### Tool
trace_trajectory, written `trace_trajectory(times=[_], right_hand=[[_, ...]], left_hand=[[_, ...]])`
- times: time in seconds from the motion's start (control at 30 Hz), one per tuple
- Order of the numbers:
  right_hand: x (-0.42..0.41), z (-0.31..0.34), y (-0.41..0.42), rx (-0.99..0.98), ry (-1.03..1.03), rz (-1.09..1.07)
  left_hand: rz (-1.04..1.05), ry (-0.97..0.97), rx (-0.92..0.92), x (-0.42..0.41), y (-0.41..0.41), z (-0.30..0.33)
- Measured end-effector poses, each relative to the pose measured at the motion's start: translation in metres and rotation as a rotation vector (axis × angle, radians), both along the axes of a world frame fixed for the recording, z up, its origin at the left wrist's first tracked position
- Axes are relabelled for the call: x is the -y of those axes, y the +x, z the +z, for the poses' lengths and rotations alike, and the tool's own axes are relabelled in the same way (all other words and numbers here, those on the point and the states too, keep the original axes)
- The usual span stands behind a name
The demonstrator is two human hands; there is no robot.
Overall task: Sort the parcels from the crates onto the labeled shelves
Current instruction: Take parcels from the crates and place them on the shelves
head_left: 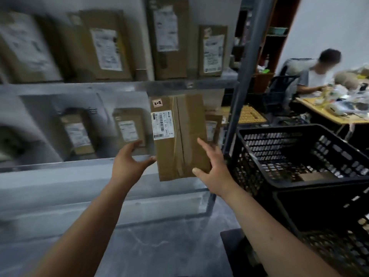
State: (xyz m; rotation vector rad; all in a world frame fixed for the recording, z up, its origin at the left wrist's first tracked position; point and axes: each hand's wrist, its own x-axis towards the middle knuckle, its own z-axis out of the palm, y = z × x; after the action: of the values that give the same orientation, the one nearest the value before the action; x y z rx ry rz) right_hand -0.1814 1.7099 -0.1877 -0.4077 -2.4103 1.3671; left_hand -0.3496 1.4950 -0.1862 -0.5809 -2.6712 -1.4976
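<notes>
between left grip (130,156) and right grip (211,168), upright parcel (179,136), touching both.

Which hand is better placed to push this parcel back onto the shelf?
Right. The right hand holds the parcel at its lower right corner, thumb under the bottom edge. The left hand only touches the left edge with thumb and fingertips, so its grip looks weaker.

Dim, flat indoor light with soft shadows; its source seems to be overhead. Motion blur smears the shelves (111,84) and the parcels at left, labels unreadable. The held parcel (179,136) is sharpest. Wide-angle bending shows at the edges
</notes>
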Motion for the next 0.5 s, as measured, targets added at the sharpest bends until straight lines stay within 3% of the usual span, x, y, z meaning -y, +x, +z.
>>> trace_trajectory(times=[0.5], right_hand=[[0.249, -0.01, -0.115, 0.043, 0.038, 0.345]], left_hand=[[0.355, -0.104, -0.053, 0.295, -0.031, -0.014]])
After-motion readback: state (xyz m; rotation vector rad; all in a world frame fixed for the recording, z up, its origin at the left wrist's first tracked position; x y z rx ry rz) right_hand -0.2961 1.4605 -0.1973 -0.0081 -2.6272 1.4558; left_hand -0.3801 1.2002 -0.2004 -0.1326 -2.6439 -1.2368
